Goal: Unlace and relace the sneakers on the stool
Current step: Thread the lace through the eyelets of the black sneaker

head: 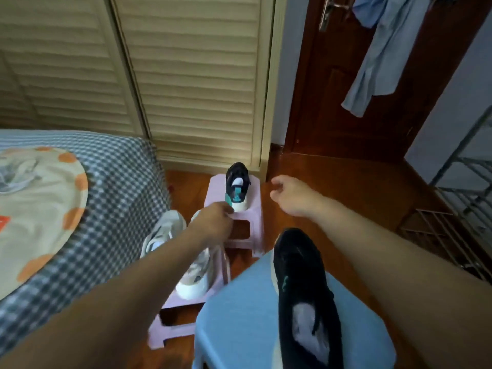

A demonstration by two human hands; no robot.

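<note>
Head view: two pink stools stand on the wooden floor beside the bed (125, 166). The far pink stool (255, 201) carries a black sneaker (237, 186) set heel toward the person; the left hand (213, 221) reaches to its heel, fingers curled there, though whether they pinch it I cannot tell. The right hand (288, 194) hovers apart, loosely curled, holding nothing. White sneakers (193, 267) wait on the near pink stool (183, 304); another black sneaker (306, 294) lies on the blue stool (239, 315), probably staged for lacing.

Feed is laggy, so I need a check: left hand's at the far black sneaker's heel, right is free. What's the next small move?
Probably bring the right hand onto the black sneaker on the far pink stool. The left hand touches only its heel; the right hovers beside it, holding nothing.
</note>
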